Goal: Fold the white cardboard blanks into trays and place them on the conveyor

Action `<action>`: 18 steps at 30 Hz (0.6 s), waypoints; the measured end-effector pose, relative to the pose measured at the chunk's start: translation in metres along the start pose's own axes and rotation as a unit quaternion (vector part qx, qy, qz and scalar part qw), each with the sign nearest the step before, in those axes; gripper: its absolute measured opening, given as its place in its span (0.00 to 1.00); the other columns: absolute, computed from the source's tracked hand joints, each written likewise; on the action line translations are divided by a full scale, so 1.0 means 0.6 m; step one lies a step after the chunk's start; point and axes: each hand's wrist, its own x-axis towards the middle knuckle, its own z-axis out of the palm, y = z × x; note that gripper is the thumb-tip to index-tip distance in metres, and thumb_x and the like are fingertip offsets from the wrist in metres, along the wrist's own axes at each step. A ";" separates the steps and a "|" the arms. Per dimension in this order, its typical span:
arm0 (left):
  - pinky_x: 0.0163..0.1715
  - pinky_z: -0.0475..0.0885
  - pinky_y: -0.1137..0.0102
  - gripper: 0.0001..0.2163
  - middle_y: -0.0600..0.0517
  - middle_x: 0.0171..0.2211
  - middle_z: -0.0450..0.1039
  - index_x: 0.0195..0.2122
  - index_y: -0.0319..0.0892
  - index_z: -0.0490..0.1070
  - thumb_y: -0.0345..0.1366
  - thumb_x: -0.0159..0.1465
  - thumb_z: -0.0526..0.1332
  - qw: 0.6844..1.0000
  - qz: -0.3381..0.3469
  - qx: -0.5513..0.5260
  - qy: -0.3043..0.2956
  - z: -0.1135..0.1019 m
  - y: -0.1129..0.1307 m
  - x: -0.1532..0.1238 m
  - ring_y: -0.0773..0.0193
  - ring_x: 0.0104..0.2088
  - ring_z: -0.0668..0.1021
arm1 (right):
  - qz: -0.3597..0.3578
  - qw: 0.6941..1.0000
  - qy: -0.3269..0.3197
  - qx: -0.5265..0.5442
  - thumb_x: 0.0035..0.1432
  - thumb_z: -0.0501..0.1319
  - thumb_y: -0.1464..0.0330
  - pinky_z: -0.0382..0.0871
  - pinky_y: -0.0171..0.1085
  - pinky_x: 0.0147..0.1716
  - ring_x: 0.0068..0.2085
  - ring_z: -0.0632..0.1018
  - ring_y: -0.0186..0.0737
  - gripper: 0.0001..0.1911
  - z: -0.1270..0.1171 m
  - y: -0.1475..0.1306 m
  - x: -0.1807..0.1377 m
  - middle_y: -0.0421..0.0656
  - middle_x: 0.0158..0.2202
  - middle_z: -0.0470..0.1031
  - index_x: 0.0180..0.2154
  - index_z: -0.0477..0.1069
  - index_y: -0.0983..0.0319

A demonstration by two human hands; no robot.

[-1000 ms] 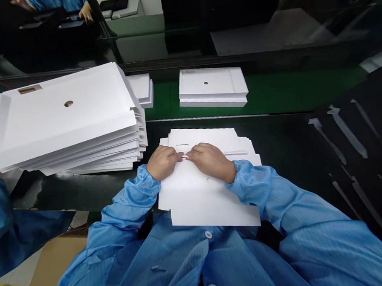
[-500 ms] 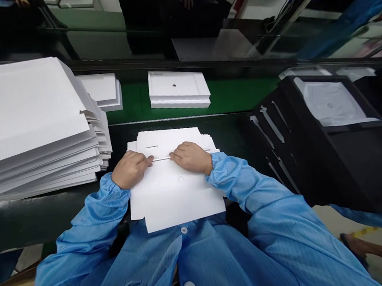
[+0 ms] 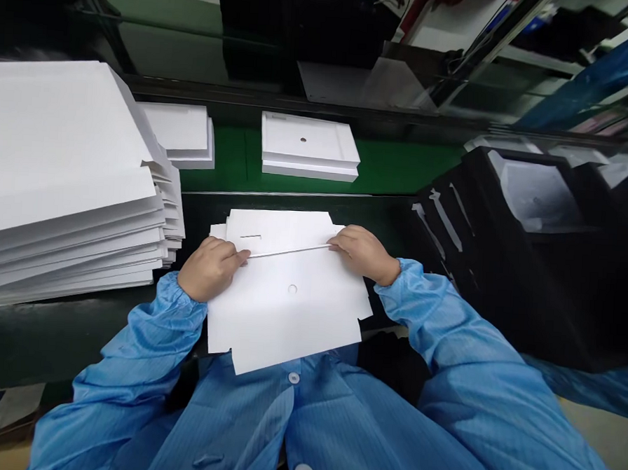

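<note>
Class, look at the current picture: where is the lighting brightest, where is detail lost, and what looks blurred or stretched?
Head view: the white sheet and left-hand stack are brightest; the black boxes at right sink into darkness, edges merging; the blue cloth at upper right looks smeared; the shiny sleeves seem stretched toward the lower corners, like wide-lens distortion.

On my feed, bright, soft light leaves the white sheet [image 3: 288, 325] nearly featureless at centre, while the black stack [image 3: 547, 296] swallows detail. I see a dark upper left, blur at far right and wide-angle stretching toward the corners.
</note>
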 end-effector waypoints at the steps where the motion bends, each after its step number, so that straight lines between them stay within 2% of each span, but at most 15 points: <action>1: 0.35 0.67 0.63 0.13 0.50 0.28 0.72 0.45 0.43 0.78 0.26 0.66 0.55 1.000 -0.001 0.004 0.002 0.000 0.000 0.000 0.62 0.30 0.72 | 0.009 1.000 0.012 -0.005 0.69 0.54 0.68 0.67 0.42 0.43 0.39 0.75 0.44 0.15 0.003 -0.004 0.002 0.49 0.35 0.80 0.39 0.79 0.63; 4: 0.35 0.67 0.63 0.13 0.50 0.27 0.72 0.43 0.43 0.79 0.27 0.67 0.54 1.000 -0.009 0.019 0.001 0.000 -0.002 0.001 0.62 0.29 0.72 | 0.023 0.999 0.029 -0.037 0.68 0.53 0.70 0.66 0.43 0.42 0.38 0.75 0.45 0.15 0.006 -0.015 0.007 0.49 0.35 0.80 0.38 0.80 0.63; 8: 0.36 0.68 0.63 0.14 0.50 0.27 0.73 0.42 0.44 0.79 0.27 0.66 0.54 0.999 -0.037 -0.002 -0.003 0.005 -0.004 0.000 0.62 0.29 0.73 | 0.021 0.997 0.020 -0.073 0.66 0.53 0.73 0.64 0.43 0.43 0.38 0.74 0.44 0.16 0.000 -0.021 0.004 0.49 0.35 0.80 0.38 0.80 0.64; 13: 0.36 0.69 0.63 0.13 0.50 0.28 0.74 0.43 0.45 0.79 0.27 0.66 0.55 0.999 -0.049 -0.009 -0.004 0.009 -0.001 0.000 0.62 0.30 0.74 | 0.028 0.997 0.032 -0.070 0.62 0.53 0.75 0.63 0.42 0.41 0.37 0.73 0.45 0.15 0.005 -0.023 -0.004 0.49 0.31 0.77 0.35 0.79 0.64; 16: 0.37 0.70 0.63 0.11 0.50 0.29 0.75 0.43 0.44 0.79 0.32 0.69 0.56 0.997 -0.073 -0.013 0.009 0.006 0.002 0.003 0.62 0.32 0.76 | 0.038 0.997 0.037 -0.052 0.58 0.54 0.77 0.64 0.43 0.41 0.37 0.73 0.45 0.14 0.011 -0.021 -0.010 0.48 0.31 0.77 0.33 0.78 0.64; 18: 0.42 0.72 0.62 0.11 0.48 0.35 0.77 0.47 0.44 0.78 0.38 0.69 0.58 0.992 -0.120 -0.024 0.032 -0.001 0.004 0.003 0.60 0.37 0.78 | 0.056 0.997 0.047 -0.033 0.58 0.54 0.77 0.66 0.43 0.41 0.37 0.73 0.46 0.13 0.010 -0.016 -0.017 0.48 0.31 0.77 0.33 0.78 0.64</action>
